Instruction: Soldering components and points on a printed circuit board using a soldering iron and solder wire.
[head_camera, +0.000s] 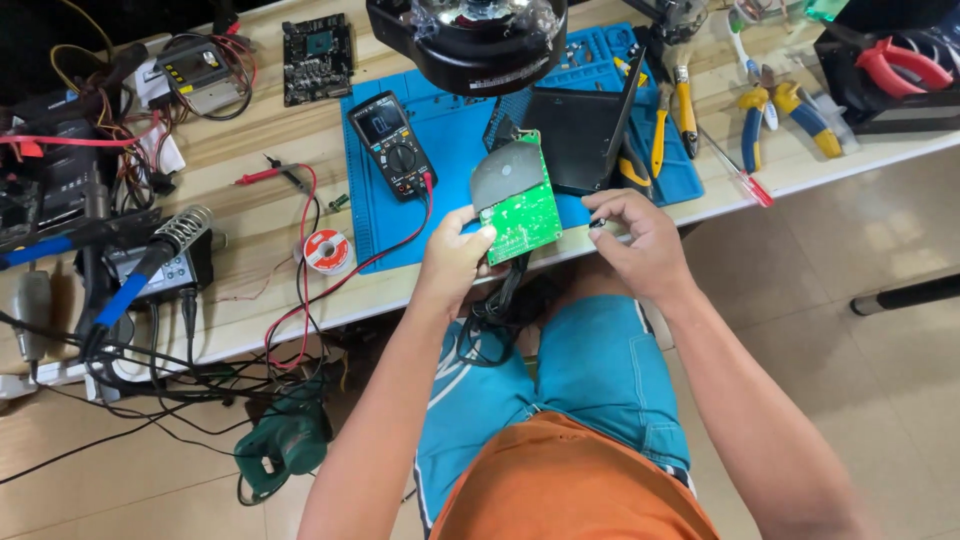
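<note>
My left hand (456, 256) grips the lower left edge of a green circuit board (522, 208) that has a dark grey rounded plate (505, 172) on its upper part. The board is held tilted just above the front edge of the blue work mat (450, 140). A black cable (500, 300) hangs from under the board toward my lap. My right hand (637, 238) hovers to the right of the board, its fingertips pinched on a small dark part (597, 222). Behind the board lies a black plastic housing (580, 130).
A black multimeter (392, 143) with red and black leads lies on the mat's left side. Pliers and cutters (770, 115) sit at right, a magnifier lamp (470, 40) hangs above. A soldering iron in its stand (165, 245), a solder spool (327, 250) and tangled wires fill the left.
</note>
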